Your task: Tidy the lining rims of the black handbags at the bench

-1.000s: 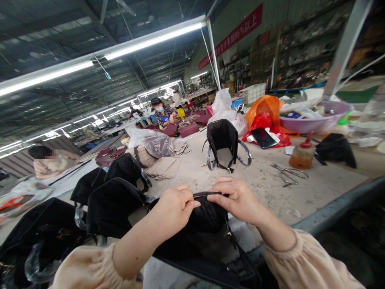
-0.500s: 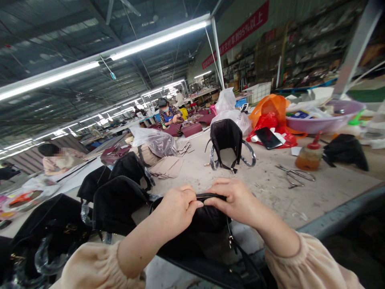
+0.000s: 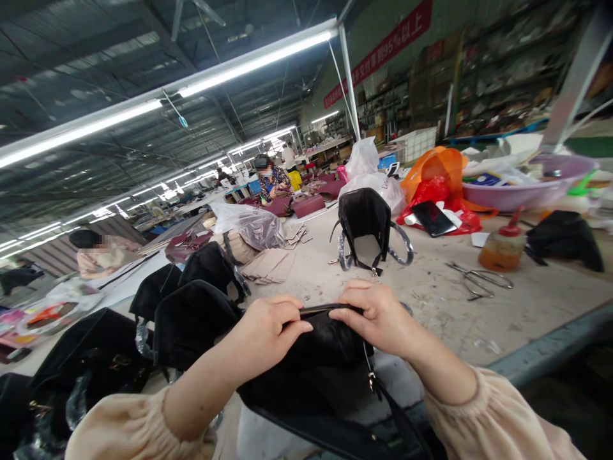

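Observation:
A black bag (image 3: 306, 390) lies at the table's near edge, its upper rim raised between my hands. My left hand (image 3: 275, 326) pinches the rim on the left, thumb below and fingers on top. On the right, my right hand (image 3: 376, 316) grips the same rim between thumb and fingers. A strap with a metal clasp (image 3: 371, 380) hangs below my right hand. The inside of the bag is too dark to make out.
Another black bag (image 3: 364, 220) stands beyond my hands. Several black bags (image 3: 191, 319) crowd the left. To the right are scissors (image 3: 480, 280), a glue bottle (image 3: 502, 246), a phone (image 3: 433, 218) and a purple basin (image 3: 522, 195). A person (image 3: 272, 179) works farther back.
My left hand has slid left along the rim, away from my right hand, so more of the rim shows between them. The view has shifted slightly.

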`<state>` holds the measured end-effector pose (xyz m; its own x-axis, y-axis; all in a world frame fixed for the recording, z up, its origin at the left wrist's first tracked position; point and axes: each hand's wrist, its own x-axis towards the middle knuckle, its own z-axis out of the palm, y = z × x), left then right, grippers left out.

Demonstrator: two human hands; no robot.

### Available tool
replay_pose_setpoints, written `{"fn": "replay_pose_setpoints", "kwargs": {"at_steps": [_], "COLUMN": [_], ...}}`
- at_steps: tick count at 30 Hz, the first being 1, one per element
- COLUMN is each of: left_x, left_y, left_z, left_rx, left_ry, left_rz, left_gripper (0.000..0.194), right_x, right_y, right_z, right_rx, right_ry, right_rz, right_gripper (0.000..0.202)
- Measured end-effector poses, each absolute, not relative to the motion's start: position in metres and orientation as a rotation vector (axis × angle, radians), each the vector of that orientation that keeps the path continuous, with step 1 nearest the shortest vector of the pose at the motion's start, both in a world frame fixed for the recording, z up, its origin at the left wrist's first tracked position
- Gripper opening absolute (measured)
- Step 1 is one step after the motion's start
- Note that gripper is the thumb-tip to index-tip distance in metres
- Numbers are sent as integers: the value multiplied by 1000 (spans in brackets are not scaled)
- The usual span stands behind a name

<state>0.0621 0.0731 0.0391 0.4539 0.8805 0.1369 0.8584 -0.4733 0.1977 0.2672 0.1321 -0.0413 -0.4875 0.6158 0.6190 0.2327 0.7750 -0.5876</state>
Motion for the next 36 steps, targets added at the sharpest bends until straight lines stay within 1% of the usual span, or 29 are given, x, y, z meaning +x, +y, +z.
{"fn": "replay_pose_setpoints", "kwargs": {"at_steps": [9, 19, 22, 25, 26, 29, 30, 34, 36], "left_x": [61, 62, 62, 62, 62, 62, 62, 61, 60], "left_y": [77, 77, 78, 78, 78, 78, 78, 79, 79], "left_z": [32, 29, 28, 29, 29, 28, 28, 26, 26], "left_rx": [2631, 2600, 2607, 2611, 2611, 2605, 2604, 2613, 2616], "left_ry": [1664, 1696, 1704, 1701, 1703, 1722, 1731, 1747, 1744], "left_rz": [333, 419, 431, 441, 441, 419, 409, 415, 436], "left_gripper": [23, 22, 23, 23, 22, 22, 22, 23, 23], "right_x": [265, 263, 264, 267, 267, 263, 260, 247, 244], "right_y": [130, 130, 129, 127, 126, 123, 123, 125, 127], "right_z": [-40, -38, -37, -34, -33, -30, -30, -32, -33], "right_rx": [-613, -626, -677, -745, -752, -744, -741, -740, -732], "right_ry": [-2094, -2102, -2113, -2151, -2164, -2178, -2177, -2139, -2113], "right_rz": [526, 531, 498, 474, 468, 448, 441, 448, 483], "right_gripper": [22, 24, 22, 13, 14, 31, 31, 15, 12]}}
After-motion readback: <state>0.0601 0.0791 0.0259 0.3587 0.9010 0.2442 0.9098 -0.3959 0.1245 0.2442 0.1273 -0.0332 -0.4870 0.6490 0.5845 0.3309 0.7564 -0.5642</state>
